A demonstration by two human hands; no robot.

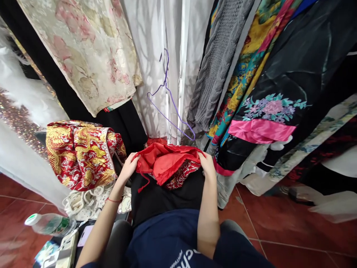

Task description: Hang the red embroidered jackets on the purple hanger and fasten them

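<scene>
A red satin-lined garment (164, 163) lies bunched across my lap, its smooth red lining turned up. A strip of patterned red-and-silver brocade shows under its front edge, and a thin red cord dangles at its left side. My left hand (130, 166) pinches the left end of its edge. At the opposite end, my right hand (207, 164) grips the same edge with the fingers curled round the cloth. The garment is stretched between both hands, with its lower part hidden beneath the folds.
A purple hanger (171, 100) hangs on a white rack just beyond the garment. Red-and-gold brocade (83, 154) is piled at left, over white dotted fabric. A plastic bottle (50, 224) and a phone (85, 235) sit lower left. Hanging clothes (276, 74) crowd the right.
</scene>
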